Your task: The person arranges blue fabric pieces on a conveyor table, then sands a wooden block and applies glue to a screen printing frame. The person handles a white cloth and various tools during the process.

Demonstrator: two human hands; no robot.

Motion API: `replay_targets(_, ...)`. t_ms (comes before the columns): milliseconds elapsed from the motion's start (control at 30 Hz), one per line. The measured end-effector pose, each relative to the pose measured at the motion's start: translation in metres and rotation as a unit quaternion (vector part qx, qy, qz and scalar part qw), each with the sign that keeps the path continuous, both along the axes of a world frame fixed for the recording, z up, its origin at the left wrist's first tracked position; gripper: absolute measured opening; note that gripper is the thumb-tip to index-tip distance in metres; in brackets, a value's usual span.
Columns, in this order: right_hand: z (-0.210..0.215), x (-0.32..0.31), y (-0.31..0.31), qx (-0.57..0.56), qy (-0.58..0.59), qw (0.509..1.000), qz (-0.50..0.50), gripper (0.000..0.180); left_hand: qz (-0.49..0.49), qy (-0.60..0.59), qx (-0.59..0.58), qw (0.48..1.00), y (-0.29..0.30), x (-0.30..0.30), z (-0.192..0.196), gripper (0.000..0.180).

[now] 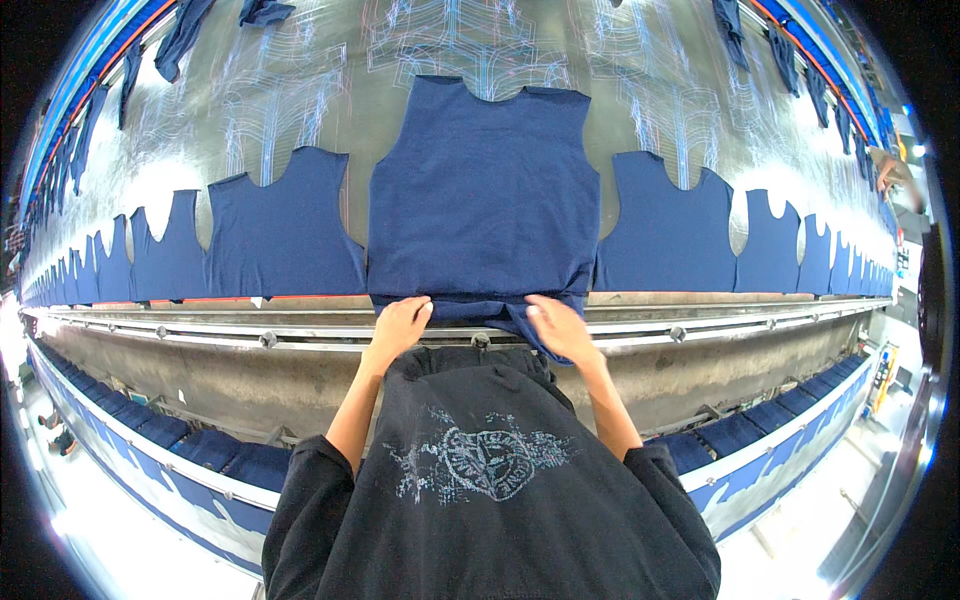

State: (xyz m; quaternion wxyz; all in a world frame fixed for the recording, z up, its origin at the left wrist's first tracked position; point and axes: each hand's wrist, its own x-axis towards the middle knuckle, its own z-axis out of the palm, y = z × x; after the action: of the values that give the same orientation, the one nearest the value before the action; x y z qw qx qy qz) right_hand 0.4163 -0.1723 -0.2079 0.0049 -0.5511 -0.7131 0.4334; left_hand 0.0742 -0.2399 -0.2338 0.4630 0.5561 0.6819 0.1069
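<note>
Apparently it's straightening: left hand (402,322) and right hand (560,328), apart, touch the navy sleeveless cloth panel (485,195) (grip unclear); next needs even tension.

Bright white light throws harsh glare across the bench (322,45) at both sides and washes out the floor (105,515) at lower left. The middle looks fairly sharp; fisheye distortion bows long edges outward.
</note>
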Motion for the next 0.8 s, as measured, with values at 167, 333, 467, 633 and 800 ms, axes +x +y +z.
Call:
replay_targets(167, -0.052, -0.062, 0.024, -0.130, -0.181, 0.960, 0.168, 0.062, -0.105, 0.231, 0.022, 0.967, -0.009, 0.007, -0.070, 0.056)
replay_targets(333, -0.057, -0.059, 0.045, -0.193, -0.168, 0.947, 0.195, 0.063, -0.114, 0.014, -0.104, 0.988, 0.026, -0.022, -0.060, 0.055)
replay_targets(467, -0.057, -0.010, 0.093, -0.099, 0.099, 0.979, -0.146, 0.042, 0.336, -0.104, -0.004, 0.936, 0.072, -0.046, -0.025, 0.031)
replay_targets(633, -0.080, 0.041, 0.150, 0.253, -0.086, 0.877, -0.398, 0.038, 0.414, 0.123, 0.197, 0.880, 0.122, -0.074, -0.048, 0.036)
replay_targets(800, -0.090, 0.037, 0.169, 0.158, -0.118, 0.915, -0.351, 0.029, 0.281, 0.154, 0.175, 0.931, 0.152, -0.080, -0.062, 0.022)
